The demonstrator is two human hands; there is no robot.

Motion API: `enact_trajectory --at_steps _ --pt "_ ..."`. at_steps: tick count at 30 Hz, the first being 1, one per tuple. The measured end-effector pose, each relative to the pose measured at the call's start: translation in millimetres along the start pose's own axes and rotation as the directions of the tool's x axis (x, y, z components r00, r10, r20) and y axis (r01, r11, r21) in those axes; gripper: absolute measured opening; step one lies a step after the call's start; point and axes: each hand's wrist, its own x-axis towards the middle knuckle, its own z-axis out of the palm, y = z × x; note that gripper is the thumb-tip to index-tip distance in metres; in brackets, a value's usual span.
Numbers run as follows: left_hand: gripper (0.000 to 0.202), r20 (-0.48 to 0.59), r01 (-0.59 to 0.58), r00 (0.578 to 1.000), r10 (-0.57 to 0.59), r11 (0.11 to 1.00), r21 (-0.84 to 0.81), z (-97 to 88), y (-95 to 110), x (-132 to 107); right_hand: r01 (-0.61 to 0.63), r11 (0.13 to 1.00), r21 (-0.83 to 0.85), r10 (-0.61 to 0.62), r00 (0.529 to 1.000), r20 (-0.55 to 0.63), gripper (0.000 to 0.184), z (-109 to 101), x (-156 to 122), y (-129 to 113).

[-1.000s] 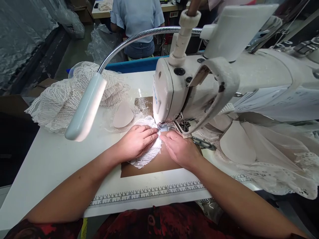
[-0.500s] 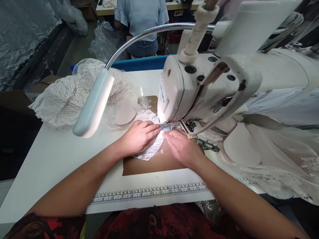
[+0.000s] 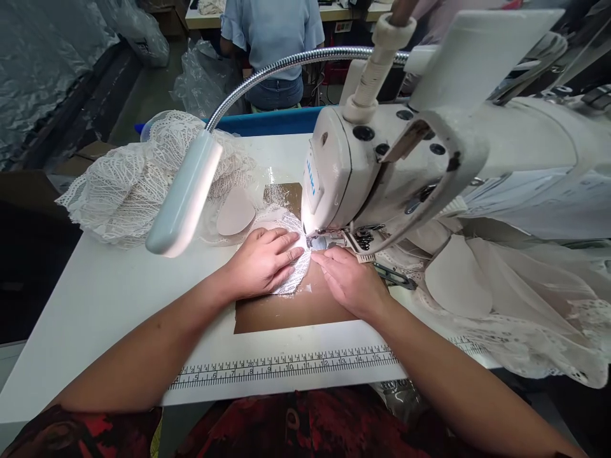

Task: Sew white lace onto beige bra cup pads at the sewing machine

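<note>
The left hand [image 3: 265, 262] lies palm down with fingers slightly spread, pressing a white lace piece [image 3: 300, 272] flat under the needle end of the sewing machine [image 3: 329, 172]. The right hand [image 3: 351, 280] is half curled, its forefinger at the lace's right edge (whether it pinches the cloth, I cannot tell). Beneath lies a brown sheet [image 3: 286, 317] on the white table [image 3: 128, 286]. Thread snips [image 3: 396, 277] sit just beyond the right hand; a pale cup [image 3: 236, 211] lies beyond the left, beside a heap of lace [image 3: 114, 187]. Behind that heap a bluish container [image 3: 146, 129] shows only its edge, its contents hidden. A clear plastic bag [image 3: 203, 76] stands on the floor farther back. Compared with a second ago, the lace piece sits farther from the wearer, its lower tip well up the sheet.
</note>
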Motion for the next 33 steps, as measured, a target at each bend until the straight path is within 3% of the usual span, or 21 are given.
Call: enact_trajectory --at_steps 8,12,15,19,25,27,31,33 --pt "0.033 0.097 -0.005 0.995 0.021 0.986 -0.169 -16.8 5.8 -9.8 0.019 0.999 0.034 -0.02 1.0 0.008 0.036 -2.3 -0.6 0.6" --pt "0.032 0.119 0.079 0.991 -0.062 0.987 -0.139 -17.5 8.3 -10.3 0.048 0.997 0.058 -0.049 0.999 0.015 0.035 -1.5 -1.2 2.2" --pt "0.03 0.161 0.137 0.982 -0.095 0.952 -0.275 -18.0 6.1 -8.6 0.078 0.995 0.057 -0.079 0.997 0.009 0.036 -1.8 -1.4 2.3" --pt "0.034 0.266 0.236 0.957 -0.115 0.842 -0.486 -21.2 -5.2 -7.3 0.162 0.986 0.034 -0.163 0.986 0.038 0.037 -3.5 -0.4 1.0" --pt "0.036 0.403 0.4 0.908 -0.119 0.535 -0.744 -24.5 -23.9 -10.1 0.154 0.988 0.016 -0.155 0.985 0.074 0.038 -3.8 0.6 0.1" --pt "0.036 0.413 0.381 0.907 -0.077 0.569 -0.729 -26.7 -22.8 -10.0 0.16 0.987 0.009 -0.16 0.984 0.073 0.038 -3.6 0.5 0.4" --pt "0.029 0.367 0.237 0.93 -0.005 0.771 -0.591 -33.0 -12.4 -9.9 0.166 0.986 0.008 -0.167 0.982 0.084 0.038 -4.1 0.2 1.2" --pt "0.035 0.391 0.223 0.92 0.009 0.81 -0.543 -37.5 -7.7 -11.7 0.167 0.986 0.004 -0.167 0.982 0.094 0.039 -4.4 0.0 1.5"
